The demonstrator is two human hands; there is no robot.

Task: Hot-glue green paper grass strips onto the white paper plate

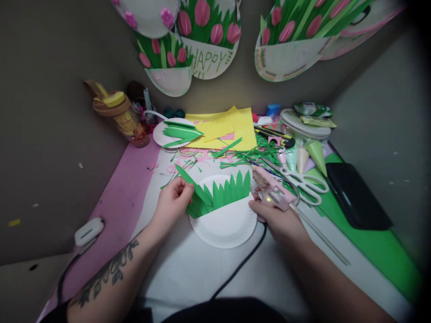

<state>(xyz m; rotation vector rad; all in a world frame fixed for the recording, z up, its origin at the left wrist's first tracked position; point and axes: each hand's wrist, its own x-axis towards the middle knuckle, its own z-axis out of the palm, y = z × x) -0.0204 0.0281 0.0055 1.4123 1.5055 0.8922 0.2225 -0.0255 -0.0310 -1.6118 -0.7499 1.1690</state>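
Observation:
Pinched between the thumb and fingers of my left hand (175, 197) is a long green paper leaf (197, 188), slanting over the left side of a white paper plate craft (225, 229). A row of pointed green paper leaves (234, 186) rises from behind the plate's front half. My right hand (279, 220) is closed at the plate's right edge, thumb against the rim. The same hand has a pink hot glue gun (274, 190) in its grasp, its handle mostly hidden by the fingers. A clear glue stick (323, 235) sticks out of the gun's back.
White scissors (305, 181) and green paper scraps (259, 152) lie behind the gun. Yellow paper (235, 130) and a small plate with leaves (175, 132) are farther back. A tumbler (123, 116) stands left, a black case (357, 197) right. A black cord (240, 264) crosses the front.

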